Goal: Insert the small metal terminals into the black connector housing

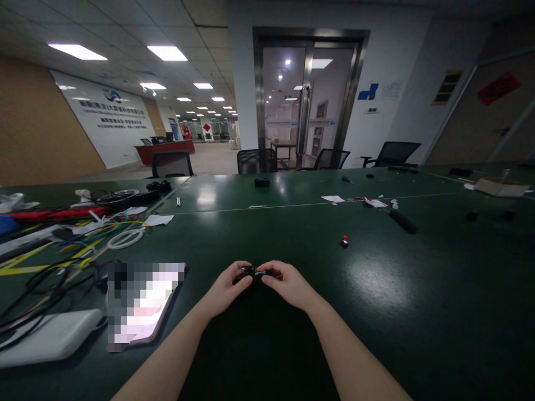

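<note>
Close together over the green table (267,239), my left hand (229,288) and my right hand (288,283) both grip a small dark object (258,273) between thumbs and fingers. It looks black with a greyish shiny part; its kind is too small to make out, and the fingers hide its ends. To the right, beyond my hands, a small red and white item (344,241) rests on the tabletop. A phone-like device (154,306), partly pixelated, with a bright screen lies left of my left forearm.
Tangled cables (45,289) and a white box-shaped device (62,334) fill the left side. A black-handled tool (402,221) and paper scraps (333,199) lie farther right. An open box (501,187) stands at the far right. Chairs (257,161) line the far edge.
</note>
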Tool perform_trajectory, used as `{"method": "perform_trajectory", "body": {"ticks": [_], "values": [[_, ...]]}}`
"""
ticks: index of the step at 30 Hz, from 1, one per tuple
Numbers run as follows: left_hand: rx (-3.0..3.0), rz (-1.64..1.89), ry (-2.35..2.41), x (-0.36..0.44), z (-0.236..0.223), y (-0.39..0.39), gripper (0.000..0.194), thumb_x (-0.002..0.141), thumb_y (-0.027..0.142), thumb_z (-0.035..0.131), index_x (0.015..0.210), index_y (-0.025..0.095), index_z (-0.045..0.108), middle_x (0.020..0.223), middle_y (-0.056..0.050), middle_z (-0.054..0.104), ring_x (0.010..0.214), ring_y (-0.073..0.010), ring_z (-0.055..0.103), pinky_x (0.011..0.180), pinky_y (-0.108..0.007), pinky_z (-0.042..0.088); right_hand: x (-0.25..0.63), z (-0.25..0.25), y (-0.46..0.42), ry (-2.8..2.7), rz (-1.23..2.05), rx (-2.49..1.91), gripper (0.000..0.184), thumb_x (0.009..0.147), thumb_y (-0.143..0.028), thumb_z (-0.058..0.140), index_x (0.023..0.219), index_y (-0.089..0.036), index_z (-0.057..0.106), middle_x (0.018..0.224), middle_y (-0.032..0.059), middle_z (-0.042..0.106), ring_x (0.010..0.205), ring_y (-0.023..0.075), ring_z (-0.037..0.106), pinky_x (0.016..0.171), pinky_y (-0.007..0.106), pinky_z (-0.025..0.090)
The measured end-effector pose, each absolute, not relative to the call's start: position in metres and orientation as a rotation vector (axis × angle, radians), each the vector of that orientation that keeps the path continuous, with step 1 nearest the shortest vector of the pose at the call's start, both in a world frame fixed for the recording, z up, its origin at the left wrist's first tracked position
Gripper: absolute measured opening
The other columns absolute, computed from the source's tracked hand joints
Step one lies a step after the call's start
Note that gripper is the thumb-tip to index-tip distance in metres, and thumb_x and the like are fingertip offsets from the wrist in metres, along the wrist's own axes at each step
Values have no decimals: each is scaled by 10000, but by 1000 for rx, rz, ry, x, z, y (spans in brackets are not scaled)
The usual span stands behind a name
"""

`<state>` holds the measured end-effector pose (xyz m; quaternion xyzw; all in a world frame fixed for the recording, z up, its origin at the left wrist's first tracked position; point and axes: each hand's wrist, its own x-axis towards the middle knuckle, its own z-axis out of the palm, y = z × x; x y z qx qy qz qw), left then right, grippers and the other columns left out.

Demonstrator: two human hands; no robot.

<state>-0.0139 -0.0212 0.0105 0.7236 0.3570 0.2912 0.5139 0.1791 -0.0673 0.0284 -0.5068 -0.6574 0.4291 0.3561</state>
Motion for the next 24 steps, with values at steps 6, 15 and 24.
{"method": "perform_trajectory", "body": {"ticks": [6,15,24], "values": [[1718,712,855,-14,6,-19,351,801,367,543,1090,188,457,1019,-52,595,976,-210,554,851,-330,426,177,26,-65,-1692,1066,-1257,231,795,-254,508,1017,-254,573,1006,0,569,882,150,547,767,308,441],[1718,703,869,-14,10,-21,334,796,357,547,1077,191,474,1014,-54,599,974,-219,558,858,-352,427,178,25,-65,-1696,1071,-1273,231,798,-276,504,1015,-260,582,1017,6,569,892,160,546,774,317,441],[1732,710,862,-13,9,-21,316,807,347,538,1073,189,471,1000,-47,591,962,-210,560,853,-340,432,177,29,-67,-1688,1077,-1282,232,799,-278,506,1018,-258,578,1019,5,568,903,163,547,783,321,441]]}}
